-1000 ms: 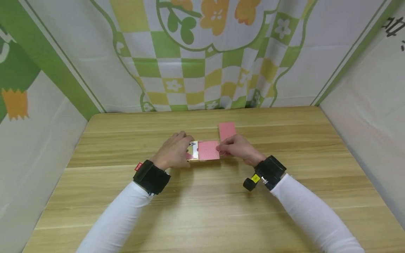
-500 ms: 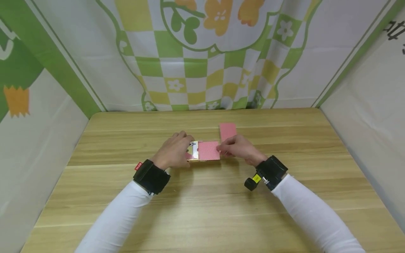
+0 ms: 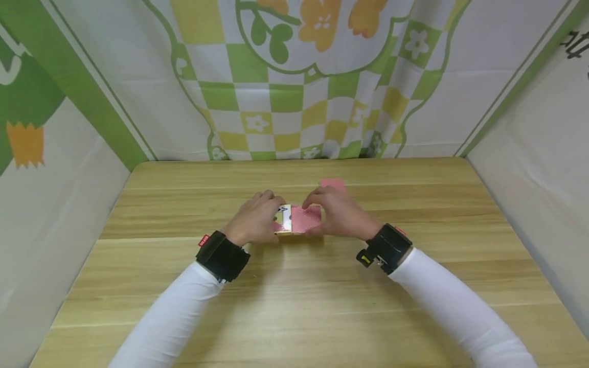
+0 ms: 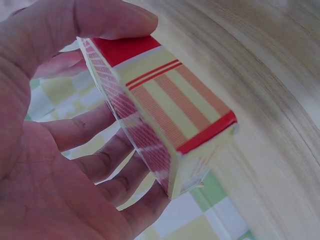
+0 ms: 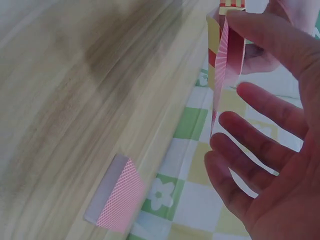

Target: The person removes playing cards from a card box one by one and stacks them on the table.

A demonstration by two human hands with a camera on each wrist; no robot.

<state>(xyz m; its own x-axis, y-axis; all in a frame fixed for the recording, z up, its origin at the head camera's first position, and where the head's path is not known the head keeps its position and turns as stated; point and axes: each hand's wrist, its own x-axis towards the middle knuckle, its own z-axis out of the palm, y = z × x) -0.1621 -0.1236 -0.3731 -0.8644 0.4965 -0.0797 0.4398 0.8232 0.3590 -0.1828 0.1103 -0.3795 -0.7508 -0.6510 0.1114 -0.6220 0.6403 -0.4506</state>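
My left hand (image 3: 257, 217) grips a playing card box (image 4: 175, 100), thumb on one narrow side and fingers on the opposite one. The box is cream, red and striped; its front (image 3: 285, 219) shows a printed A. Red-patterned playing cards (image 3: 305, 219) stick out from the right end of the box. Over these cards my right hand (image 3: 342, 214) spans their width, thumb on the near edge and fingertips at the far edge. In the right wrist view, the thumb (image 5: 250, 25) lies by the box opening, and the cards' thin edge runs down to the fingertips.
Behind my right hand a stack of red-backed cards (image 5: 122, 192) lies on the wooden table (image 3: 294, 306), partly covered by the hand in the head view. A green and yellow checkered curtain (image 3: 294, 97) hangs along the table's back edge, with fabric walls at both sides.
My right hand has shifted from pinching the cards' right end to spanning their two long edges, farther left. It now hides more of the stack behind. My left hand keeps its grip.
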